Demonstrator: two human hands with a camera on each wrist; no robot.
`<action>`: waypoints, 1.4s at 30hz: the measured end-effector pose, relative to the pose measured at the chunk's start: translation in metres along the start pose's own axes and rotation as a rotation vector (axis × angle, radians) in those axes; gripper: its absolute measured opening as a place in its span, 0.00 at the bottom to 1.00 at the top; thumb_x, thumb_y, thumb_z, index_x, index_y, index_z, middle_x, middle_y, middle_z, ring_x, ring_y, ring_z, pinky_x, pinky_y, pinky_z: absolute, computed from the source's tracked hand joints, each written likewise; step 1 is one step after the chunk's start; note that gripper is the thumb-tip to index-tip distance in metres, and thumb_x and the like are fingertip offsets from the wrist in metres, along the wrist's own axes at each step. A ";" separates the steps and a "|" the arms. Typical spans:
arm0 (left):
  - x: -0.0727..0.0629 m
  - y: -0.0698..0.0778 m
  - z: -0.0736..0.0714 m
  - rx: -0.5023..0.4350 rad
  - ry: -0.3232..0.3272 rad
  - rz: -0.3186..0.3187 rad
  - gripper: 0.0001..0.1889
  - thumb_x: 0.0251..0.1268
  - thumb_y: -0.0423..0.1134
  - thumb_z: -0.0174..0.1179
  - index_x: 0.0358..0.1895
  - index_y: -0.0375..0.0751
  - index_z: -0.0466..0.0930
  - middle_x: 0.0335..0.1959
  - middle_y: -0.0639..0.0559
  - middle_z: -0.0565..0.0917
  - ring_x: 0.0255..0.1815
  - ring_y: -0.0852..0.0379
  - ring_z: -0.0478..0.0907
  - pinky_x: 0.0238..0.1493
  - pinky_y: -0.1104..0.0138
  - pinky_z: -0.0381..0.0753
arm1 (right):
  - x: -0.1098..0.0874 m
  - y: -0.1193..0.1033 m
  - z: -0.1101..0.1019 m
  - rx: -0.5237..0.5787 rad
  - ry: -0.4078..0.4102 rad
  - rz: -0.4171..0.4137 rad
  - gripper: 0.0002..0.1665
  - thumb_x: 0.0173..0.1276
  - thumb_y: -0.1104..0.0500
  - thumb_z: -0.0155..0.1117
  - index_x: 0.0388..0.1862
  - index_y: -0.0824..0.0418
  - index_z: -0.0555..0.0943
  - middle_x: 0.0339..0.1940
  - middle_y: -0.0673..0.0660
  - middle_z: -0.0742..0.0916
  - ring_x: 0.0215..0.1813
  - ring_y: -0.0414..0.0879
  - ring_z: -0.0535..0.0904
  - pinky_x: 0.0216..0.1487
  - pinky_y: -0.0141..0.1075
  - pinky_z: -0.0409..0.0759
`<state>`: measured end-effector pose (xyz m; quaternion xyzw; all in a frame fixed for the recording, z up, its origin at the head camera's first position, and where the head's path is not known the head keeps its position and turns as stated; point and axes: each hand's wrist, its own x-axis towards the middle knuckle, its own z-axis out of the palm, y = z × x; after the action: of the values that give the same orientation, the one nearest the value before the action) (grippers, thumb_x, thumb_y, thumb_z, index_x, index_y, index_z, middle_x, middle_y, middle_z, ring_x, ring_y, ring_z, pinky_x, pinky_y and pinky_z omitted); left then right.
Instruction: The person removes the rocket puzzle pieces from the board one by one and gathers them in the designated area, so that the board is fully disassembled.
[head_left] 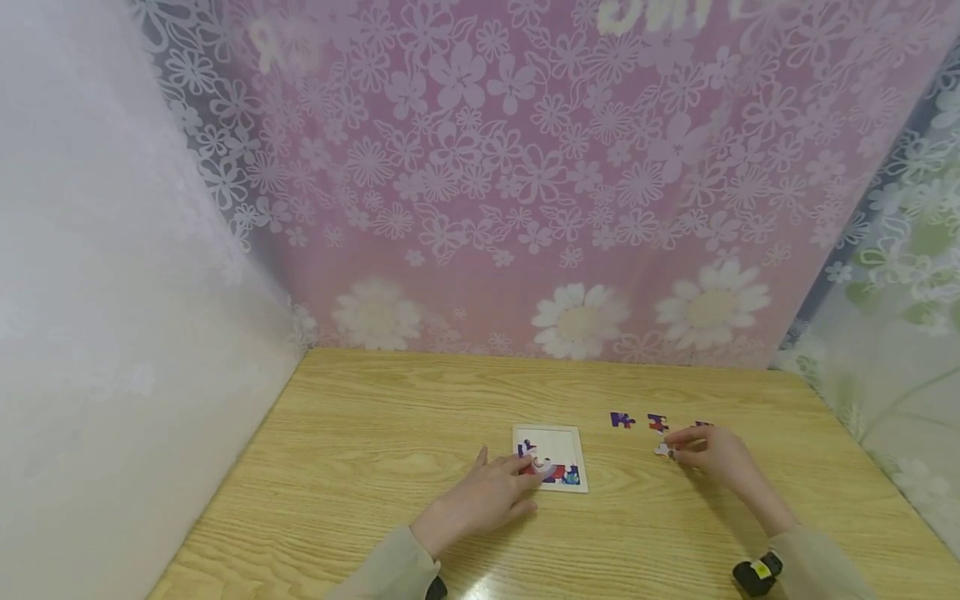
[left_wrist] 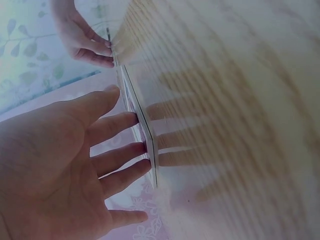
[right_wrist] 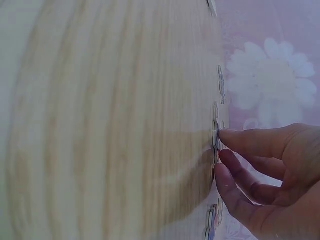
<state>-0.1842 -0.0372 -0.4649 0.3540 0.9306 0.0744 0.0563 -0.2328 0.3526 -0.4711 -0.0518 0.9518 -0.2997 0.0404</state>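
A small square puzzle tray (head_left: 583,463) with a white border lies on the table, partly filled along its left and lower sides. My left hand (head_left: 483,497) rests its extended fingertips on the tray's lower left part, hiding some of the picture. In the left wrist view, the fingers (left_wrist: 120,159) are spread and touch the tray's edge. To the right, my right hand (head_left: 712,458) pinches a pale jigsaw piece (head_left: 662,449) at the tabletop between thumb and fingers. Seen from the right wrist, the fingers (right_wrist: 255,142) close around a thin piece, its face hidden.
Loose purple and red jigsaw pieces lie behind the right hand: one left (head_left: 621,420), a middle one (head_left: 657,422), and another (head_left: 703,423) partly covered by the hand. A flowered curtain (head_left: 480,250) stands along the table's back edge, with light sheets at both sides.
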 end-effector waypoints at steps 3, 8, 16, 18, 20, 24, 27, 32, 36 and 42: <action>0.000 0.000 -0.001 0.005 0.006 0.011 0.27 0.78 0.54 0.54 0.76 0.60 0.68 0.78 0.50 0.70 0.78 0.48 0.68 0.75 0.35 0.64 | 0.000 0.001 0.000 -0.021 0.008 -0.005 0.13 0.69 0.64 0.69 0.51 0.65 0.88 0.46 0.66 0.90 0.47 0.61 0.87 0.37 0.41 0.85; 0.000 0.000 -0.002 0.009 0.018 0.013 0.28 0.77 0.55 0.55 0.77 0.62 0.67 0.75 0.49 0.73 0.76 0.50 0.70 0.74 0.35 0.66 | 0.002 0.000 0.001 -0.041 0.071 0.000 0.16 0.73 0.55 0.67 0.53 0.63 0.86 0.49 0.68 0.90 0.47 0.60 0.88 0.37 0.44 0.85; 0.001 -0.003 -0.002 -0.004 0.022 -0.003 0.25 0.77 0.56 0.55 0.72 0.54 0.75 0.74 0.51 0.75 0.75 0.50 0.72 0.74 0.36 0.67 | 0.001 -0.017 0.003 0.029 0.093 -0.053 0.15 0.76 0.56 0.63 0.55 0.63 0.86 0.54 0.70 0.88 0.46 0.59 0.89 0.29 0.36 0.81; 0.001 -0.003 -0.002 -0.005 0.013 -0.007 0.25 0.77 0.56 0.54 0.71 0.53 0.75 0.74 0.52 0.75 0.75 0.51 0.72 0.74 0.37 0.67 | 0.001 -0.024 0.004 0.043 0.093 -0.071 0.15 0.77 0.57 0.63 0.55 0.64 0.86 0.54 0.70 0.88 0.46 0.59 0.89 0.28 0.35 0.81; 0.000 -0.004 -0.001 -0.011 0.011 -0.011 0.26 0.78 0.56 0.54 0.71 0.52 0.75 0.75 0.52 0.74 0.75 0.51 0.72 0.75 0.38 0.67 | 0.001 -0.030 0.006 0.048 0.096 -0.083 0.16 0.77 0.56 0.62 0.55 0.63 0.86 0.54 0.69 0.88 0.47 0.59 0.88 0.27 0.34 0.80; -0.002 -0.007 0.002 -0.003 0.016 -0.011 0.28 0.78 0.57 0.54 0.74 0.50 0.72 0.77 0.52 0.71 0.77 0.51 0.70 0.76 0.38 0.66 | 0.003 -0.043 0.009 0.064 0.103 -0.120 0.16 0.78 0.56 0.62 0.56 0.64 0.85 0.53 0.69 0.88 0.49 0.62 0.87 0.28 0.33 0.81; -0.005 -0.008 0.003 0.011 0.007 -0.011 0.29 0.79 0.57 0.52 0.76 0.50 0.69 0.79 0.53 0.68 0.79 0.50 0.67 0.77 0.39 0.64 | 0.006 -0.053 0.014 0.099 0.095 -0.116 0.17 0.77 0.56 0.62 0.57 0.64 0.85 0.51 0.67 0.89 0.48 0.60 0.87 0.29 0.33 0.81; -0.014 -0.008 0.004 0.035 -0.024 -0.026 0.31 0.79 0.59 0.49 0.78 0.51 0.66 0.81 0.53 0.64 0.81 0.50 0.63 0.78 0.39 0.61 | 0.015 -0.065 0.028 0.108 0.095 -0.120 0.15 0.76 0.56 0.64 0.55 0.62 0.87 0.51 0.64 0.90 0.47 0.55 0.88 0.36 0.35 0.85; -0.020 -0.006 0.003 0.042 -0.033 -0.045 0.31 0.78 0.59 0.49 0.78 0.51 0.66 0.82 0.53 0.62 0.82 0.50 0.62 0.79 0.39 0.59 | 0.021 -0.077 0.039 0.113 0.085 -0.139 0.14 0.76 0.56 0.64 0.54 0.60 0.88 0.51 0.63 0.91 0.48 0.54 0.87 0.45 0.41 0.87; -0.023 -0.005 0.000 0.061 -0.034 -0.060 0.31 0.77 0.59 0.51 0.77 0.52 0.67 0.81 0.54 0.63 0.82 0.51 0.62 0.79 0.39 0.60 | 0.028 -0.095 0.055 0.138 0.044 -0.147 0.13 0.76 0.57 0.64 0.53 0.60 0.88 0.52 0.62 0.90 0.49 0.53 0.86 0.45 0.41 0.84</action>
<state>-0.1703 -0.0564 -0.4643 0.3289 0.9414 0.0384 0.0637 -0.2474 0.2412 -0.4627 -0.1121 0.9232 -0.3677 0.0010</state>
